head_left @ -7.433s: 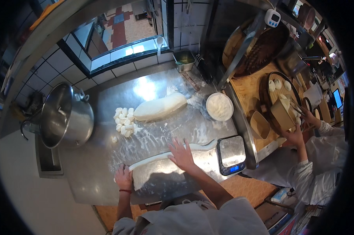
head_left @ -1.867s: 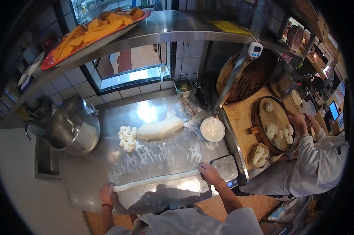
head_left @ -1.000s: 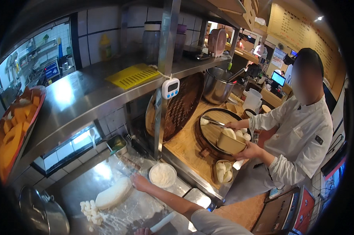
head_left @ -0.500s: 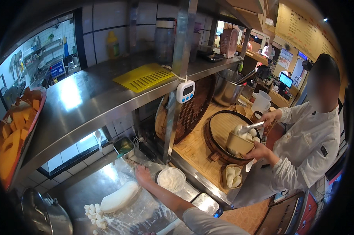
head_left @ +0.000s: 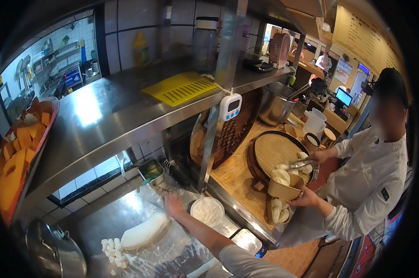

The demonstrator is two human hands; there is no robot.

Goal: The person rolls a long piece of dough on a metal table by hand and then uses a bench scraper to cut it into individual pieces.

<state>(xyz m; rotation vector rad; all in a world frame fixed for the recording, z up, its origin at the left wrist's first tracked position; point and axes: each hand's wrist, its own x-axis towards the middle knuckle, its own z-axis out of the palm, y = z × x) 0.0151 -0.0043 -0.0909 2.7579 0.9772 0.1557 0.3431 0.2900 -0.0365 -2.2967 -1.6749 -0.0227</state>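
Lying on the floury steel table [head_left: 100, 221], a thick dough log [head_left: 146, 231] sits between a heap of small dough pieces [head_left: 115, 252] and the right hand [head_left: 173, 205], which is stretched out beside the flour bowl [head_left: 207, 211]; whether its fingers close on anything, I cannot tell. A dough rope [head_left: 203, 268] lies at the lower edge, where the left hand [head_left: 177, 276] barely shows, seemingly near the rope, its grip cut off from view.

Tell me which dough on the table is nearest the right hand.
The thick dough log: its end lies close by the right hand, while the small pieces and thin rope lie farther off.
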